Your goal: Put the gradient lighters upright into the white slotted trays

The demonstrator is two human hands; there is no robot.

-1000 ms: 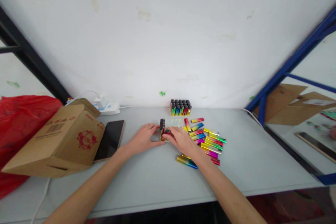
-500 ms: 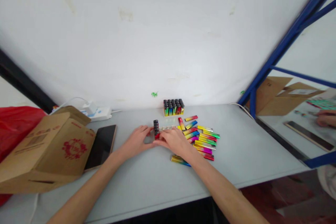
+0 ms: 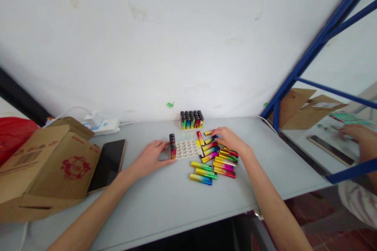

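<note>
A white tray [image 3: 188, 150] with rows of round holes lies on the desk, with a row of black-topped lighters [image 3: 172, 147] upright along its left end. Thumb and fingers of my left hand [image 3: 151, 159] close about that end of the tray. My right hand [image 3: 231, 141] is over the far side of the loose lighters [image 3: 225, 164]. Its curled fingertips are on the end of a blue and yellow lighter [image 3: 209, 140] that lies flat; they partly cover it. Three lighters, one of them blue and gold [image 3: 200, 179], lie nearer the front.
Against the wall stands a full block of upright lighters [image 3: 191, 120]. To the left are a phone [image 3: 107, 164], a cardboard box [image 3: 55, 168], a power strip [image 3: 107, 126] and a red bag [image 3: 16, 137]. A blue frame [image 3: 312, 47] borders the right, with another person's hand [image 3: 355, 131] beyond.
My right hand has left the row in the tray and moved right to the loose lighters, uncovering the tray's holes. My left hand stays at the tray's left end. The view has shifted slightly.
</note>
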